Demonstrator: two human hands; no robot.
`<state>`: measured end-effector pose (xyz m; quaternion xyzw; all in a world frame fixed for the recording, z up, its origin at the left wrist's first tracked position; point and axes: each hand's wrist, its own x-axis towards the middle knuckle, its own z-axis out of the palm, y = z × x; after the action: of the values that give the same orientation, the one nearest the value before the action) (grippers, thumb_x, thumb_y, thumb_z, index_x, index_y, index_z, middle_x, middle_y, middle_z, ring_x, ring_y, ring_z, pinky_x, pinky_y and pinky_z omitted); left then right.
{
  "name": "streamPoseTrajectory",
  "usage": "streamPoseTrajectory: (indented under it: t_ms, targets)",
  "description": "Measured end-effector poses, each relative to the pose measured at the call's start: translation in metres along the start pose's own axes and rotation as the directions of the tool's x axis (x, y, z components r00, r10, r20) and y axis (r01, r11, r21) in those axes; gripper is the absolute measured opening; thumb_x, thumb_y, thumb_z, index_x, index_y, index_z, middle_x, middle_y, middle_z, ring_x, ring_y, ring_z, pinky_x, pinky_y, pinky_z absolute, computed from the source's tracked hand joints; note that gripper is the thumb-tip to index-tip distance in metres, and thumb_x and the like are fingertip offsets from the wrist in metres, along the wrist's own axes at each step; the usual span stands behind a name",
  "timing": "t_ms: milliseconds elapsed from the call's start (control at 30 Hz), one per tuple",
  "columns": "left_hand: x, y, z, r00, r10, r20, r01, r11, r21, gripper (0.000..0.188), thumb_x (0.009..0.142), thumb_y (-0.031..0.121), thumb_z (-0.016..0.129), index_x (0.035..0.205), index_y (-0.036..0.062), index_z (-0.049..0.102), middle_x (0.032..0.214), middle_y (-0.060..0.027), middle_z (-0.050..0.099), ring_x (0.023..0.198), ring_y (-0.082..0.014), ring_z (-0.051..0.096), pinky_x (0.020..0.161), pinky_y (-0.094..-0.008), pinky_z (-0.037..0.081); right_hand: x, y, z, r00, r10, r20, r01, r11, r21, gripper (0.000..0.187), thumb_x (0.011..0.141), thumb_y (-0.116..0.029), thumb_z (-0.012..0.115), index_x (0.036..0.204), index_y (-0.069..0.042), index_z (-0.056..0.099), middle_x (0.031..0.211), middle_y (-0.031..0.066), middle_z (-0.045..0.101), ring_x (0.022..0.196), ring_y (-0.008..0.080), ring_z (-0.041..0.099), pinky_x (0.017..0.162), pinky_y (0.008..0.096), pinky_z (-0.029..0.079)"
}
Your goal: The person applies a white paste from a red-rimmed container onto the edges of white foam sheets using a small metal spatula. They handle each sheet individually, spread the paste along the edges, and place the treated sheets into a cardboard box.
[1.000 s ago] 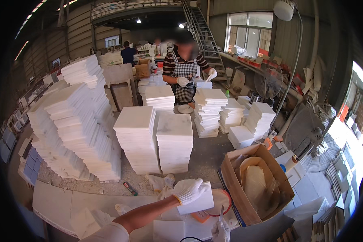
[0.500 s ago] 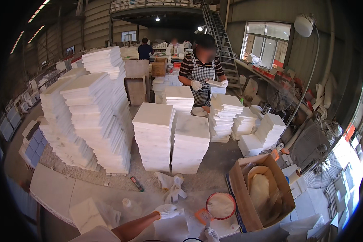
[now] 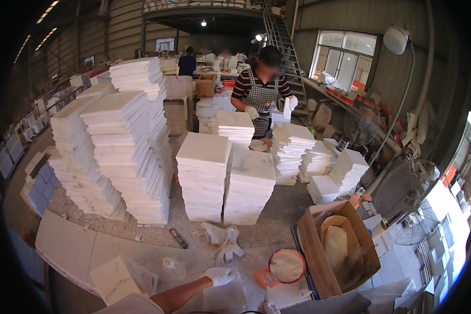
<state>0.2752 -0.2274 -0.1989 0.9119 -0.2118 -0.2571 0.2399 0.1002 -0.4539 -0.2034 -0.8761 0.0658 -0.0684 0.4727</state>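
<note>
My left hand [image 3: 219, 276], in a white knit glove, reaches in from the lower left. Its fingers lie outstretched at the far edge of a pale marble tile [image 3: 226, 297] on the worktable. At the bottom edge shows part of my right hand [image 3: 270, 305], also gloved in white; its fingers are too cut off and small to read. Beyond it lies a round, red-rimmed container [image 3: 287, 265] of pale material, with an orange packet [image 3: 266, 278] beside it. Left of my hands stand a clear bottle [image 3: 174, 268] and several leaning marble tiles [image 3: 121, 280].
Tall stacks of white tiles [image 3: 128, 136] rise at the left, with shorter stacks [image 3: 201, 178] ahead. A cardboard box [image 3: 324, 261] stands at the right. Crumpled white cloth [image 3: 225, 243] and a small dark tube [image 3: 178, 238] lie nearby. A person [image 3: 264, 94] handles a tile across the table.
My left hand has shifted slightly, its fingers now at the tile's far edge. The co-worker has tipped a flat tile upright. The view has shifted a little.
</note>
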Motion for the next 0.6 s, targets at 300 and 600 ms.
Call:
streamPoseTrajectory:
  t_ms: [300, 600]
  targets:
    - [0.016, -0.024, 0.021, 0.998, 0.069, -0.002, -0.069, 0.998, -0.002, 0.067, 0.094, 0.064, 0.034, 0.1, 0.0069, 0.068, 0.097, -0.0213, 0.068, 0.093, -0.0411, 0.065, 0.084, -0.0487, 0.048, 0.02, 0.009, 0.011, 1.0, 0.01, -0.014, -0.011, 0.996, -0.083, 0.016, 0.082, -0.01, 0.054, 0.097, -0.004, 0.055, 0.071, 0.0133, 0.051, 0.067, 0.0319, 0.052, 0.059, 0.0469, 0.039]
    - [0.013, -0.022, 0.02, 0.997, 0.079, -0.005, -0.079, 0.997, -0.016, 0.063, 0.092, 0.063, 0.038, 0.104, 0.0098, 0.068, 0.103, -0.0185, 0.069, 0.096, -0.0394, 0.065, 0.084, -0.0478, 0.048, 0.02, 0.018, 0.022, 1.0, 0.005, -0.003, -0.005, 0.99, -0.14, 0.018, 0.084, -0.013, 0.054, 0.099, -0.005, 0.055, 0.075, 0.0129, 0.052, 0.07, 0.0309, 0.053, 0.061, 0.0472, 0.04]
